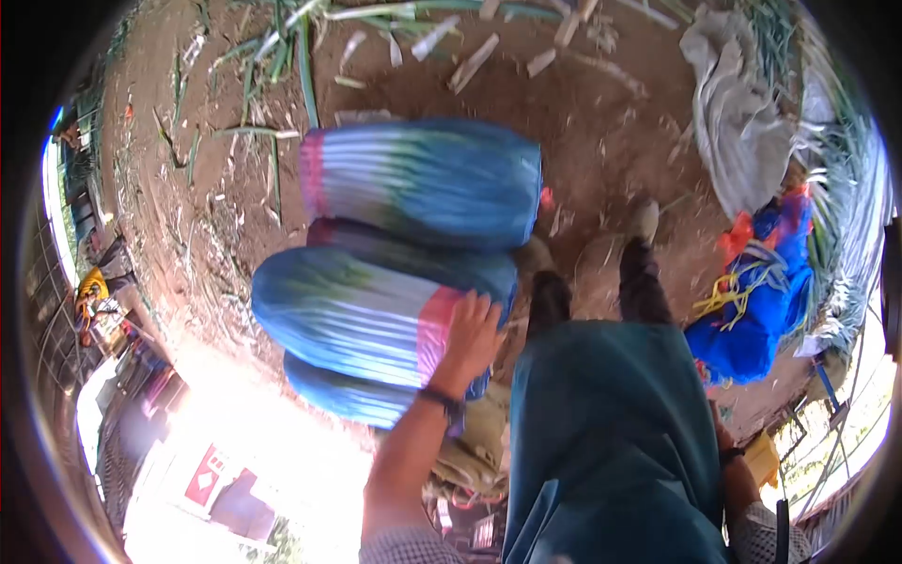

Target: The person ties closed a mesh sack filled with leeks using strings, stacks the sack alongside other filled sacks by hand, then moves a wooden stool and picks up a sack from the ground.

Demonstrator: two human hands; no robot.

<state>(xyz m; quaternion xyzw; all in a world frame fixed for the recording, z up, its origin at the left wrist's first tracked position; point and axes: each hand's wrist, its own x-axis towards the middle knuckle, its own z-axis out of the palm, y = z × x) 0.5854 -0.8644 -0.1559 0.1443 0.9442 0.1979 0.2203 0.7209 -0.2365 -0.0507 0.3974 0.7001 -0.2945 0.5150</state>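
My left hand [473, 334] lies over the pink end band of a long bundle [362, 315] in blue wrapping, its fingers stretched out along the band. White stalks and green leaves, like green onions, show through the wrap. Behind it lies a similar wrapped bundle [423, 179], with a darker one [404, 252] wedged between the two. Another wrapped bundle [343, 393] is partly covered underneath on the near side. My right hand [722, 428] hangs low beside my dark green apron [611, 423]; the cloth hides most of its fingers.
Loose onion leaves [305, 70] and peelings are strewn over the dirt floor [601, 113]. To the right are a blue bag [752, 315] with yellow string, a whitish sack [738, 113] and heaped green onions [841, 207]. My boots [644, 221] stand close beside the bundles.
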